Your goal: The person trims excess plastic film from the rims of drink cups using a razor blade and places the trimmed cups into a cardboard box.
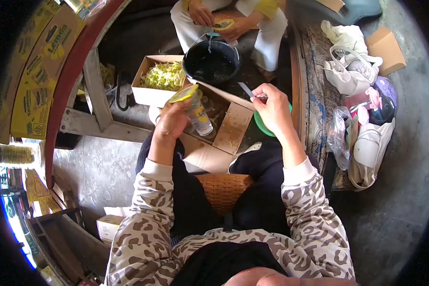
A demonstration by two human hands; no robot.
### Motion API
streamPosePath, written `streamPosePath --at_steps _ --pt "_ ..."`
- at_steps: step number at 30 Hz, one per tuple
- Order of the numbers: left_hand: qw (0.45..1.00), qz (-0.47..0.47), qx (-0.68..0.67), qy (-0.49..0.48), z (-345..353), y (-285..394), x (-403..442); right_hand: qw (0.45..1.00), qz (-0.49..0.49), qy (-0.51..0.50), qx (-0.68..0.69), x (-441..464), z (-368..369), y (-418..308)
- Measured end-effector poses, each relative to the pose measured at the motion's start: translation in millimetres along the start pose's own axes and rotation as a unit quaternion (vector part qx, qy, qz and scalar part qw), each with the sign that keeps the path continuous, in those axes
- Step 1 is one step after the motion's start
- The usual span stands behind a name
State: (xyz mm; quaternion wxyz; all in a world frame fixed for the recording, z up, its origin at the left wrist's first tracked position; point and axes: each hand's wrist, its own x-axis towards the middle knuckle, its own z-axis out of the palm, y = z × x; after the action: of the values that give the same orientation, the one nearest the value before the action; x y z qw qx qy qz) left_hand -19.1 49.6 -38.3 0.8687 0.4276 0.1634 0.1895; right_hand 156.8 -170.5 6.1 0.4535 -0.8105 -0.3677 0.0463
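Observation:
My left hand (172, 119) is closed around a yellow printed piece of packaging (183, 94), perhaps a cup with a film lid; motion blur hides its exact shape. Beside its fingers, a clear cup-like container with yellow print (201, 120) shows over an open cardboard box (233, 125); I cannot tell whether the hand touches it. My right hand (271, 107) pinches a thin, flat metal blade (245, 89) that points up and left. Below that hand, a green basin (263, 125) is partly hidden.
A box of yellow-green strips (163, 76) stands beside a black bucket (211, 62). Across from me, a co-worker's hands (236, 27) hold another yellow item. Lemon-printed cartons (47, 71) are stacked left. Bags (350, 81) and a patterned mat (314, 95) lie right.

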Motion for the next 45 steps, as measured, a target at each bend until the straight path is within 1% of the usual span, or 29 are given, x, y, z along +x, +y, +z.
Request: streamPosePath --at_steps 1,2,4,5,6,8,12,14,15,17,18,20,24,26,30,32,33,35,38,42,45 --pt "1.0 -0.004 0.014 0.005 5 -2 -1 1.0 -0.016 0.007 0.002 0 1 -1" --pt "0.998 -0.002 0.043 -0.049 7 1 1 1.0 -0.01 0.011 0.007 0 2 -4" --pt "0.998 -0.018 0.023 -0.049 6 0 5 1.0 -0.021 0.01 0.015 0 1 -9" --pt "0.999 0.002 0.007 -0.045 9 0 6 0.999 -0.02 0.013 0.022 0 2 -12" --pt "0.998 -0.019 0.062 -0.023 19 8 7 1.0 -0.012 0.011 0.026 -1 1 -16" --pt "0.995 -0.02 0.095 -0.021 19 7 9 0.998 -0.005 0.017 0.058 -2 3 -16" --pt "0.994 -0.01 0.1 -0.049 22 -2 8 0.999 -0.005 0.016 0.03 -3 3 -22" --pt "0.992 0.004 0.097 -0.085 20 -7 10 0.999 -0.025 0.013 0.041 -4 4 -24" --pt "0.992 0.003 0.097 -0.085 22 -7 9 0.999 -0.024 0.013 0.041 -6 5 -26" --pt "0.991 0.023 0.1 -0.084 28 -5 7 0.997 -0.059 0.015 0.053 -7 6 -29" --pt "0.991 0.023 0.1 -0.085 30 -5 7 0.997 -0.059 0.016 0.053 -8 6 -31" --pt "0.984 0.003 0.157 -0.082 32 -5 7 0.993 -0.106 0.021 0.042 -9 7 -34" --pt "0.975 0.006 0.201 -0.09 28 -14 9 0.992 -0.116 0.028 0.042 -13 10 -37" --pt "0.963 0.018 0.254 -0.09 28 -16 10 0.991 -0.128 0.033 0.013 -14 12 -40" --pt "0.968 0.027 0.231 -0.095 33 -16 8 0.987 -0.154 0.043 -0.03 -15 12 -46" --pt "0.949 0.09 0.281 -0.112 33 -19 9 0.983 -0.168 0.044 -0.053 -16 11 -48" --pt "0.949 0.09 0.281 -0.113 34 -20 9 0.979 -0.181 0.045 -0.077 -16 11 -49" --pt "0.933 0.121 0.32 -0.107 37 -22 8 0.976 -0.19 0.043 -0.094 -16 11 -50" --pt "0.923 0.145 0.346 -0.089 44 -22 6 0.971 -0.206 0.039 -0.111 -16 14 -53" --pt "0.928 0.15 0.332 -0.076 50 -27 6 0.97 -0.216 0.03 -0.103 -18 18 -57" --pt "0.917 0.178 0.354 -0.054 52 -33 7 0.968 -0.223 0.026 -0.109 -20 21 -57"
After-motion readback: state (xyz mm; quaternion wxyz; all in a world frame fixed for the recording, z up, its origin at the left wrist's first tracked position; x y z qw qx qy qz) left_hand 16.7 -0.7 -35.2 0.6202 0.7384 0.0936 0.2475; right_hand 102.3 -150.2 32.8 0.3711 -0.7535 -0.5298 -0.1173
